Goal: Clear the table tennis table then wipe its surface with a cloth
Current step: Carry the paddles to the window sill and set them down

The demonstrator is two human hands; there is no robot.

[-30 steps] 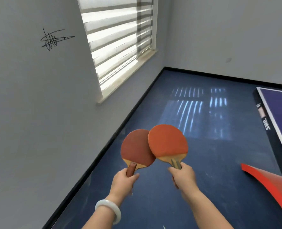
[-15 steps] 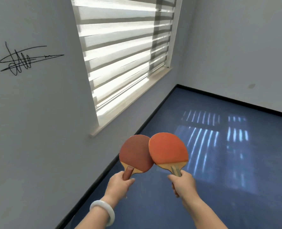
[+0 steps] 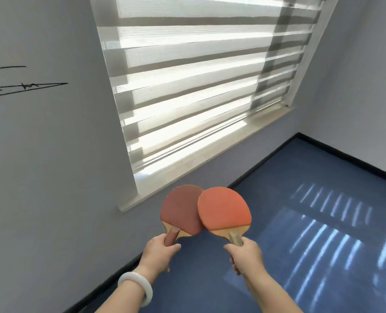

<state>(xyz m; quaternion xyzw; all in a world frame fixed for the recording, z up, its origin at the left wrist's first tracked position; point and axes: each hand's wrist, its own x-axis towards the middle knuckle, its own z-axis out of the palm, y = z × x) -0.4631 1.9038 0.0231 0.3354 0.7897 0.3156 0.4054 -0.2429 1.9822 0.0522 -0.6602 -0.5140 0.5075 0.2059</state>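
Our left hand [image 3: 158,254] curls its fingers round the dark red paddle [image 3: 180,211] handle. Our right hand [image 3: 247,256] grips the orange paddle [image 3: 223,208]. The blades overlap just above our fingers. The wall scribble [image 3: 25,85] is unreadable.

Grey-white wall [image 3: 40,188] on left, black scribble [image 3: 36,86] on it near the frame edge. Large window with striped blind [image 3: 198,86] lowered, daylight coming through the sheer bands. Pale sill [image 3: 210,162] below. Second plain wall [image 3: 368,86] at right, corner between them. Blue floor [image 3: 266,199], black skirting [image 3: 345,155] along both walls. Striped light patches [image 3: 323,242] on floor at right.
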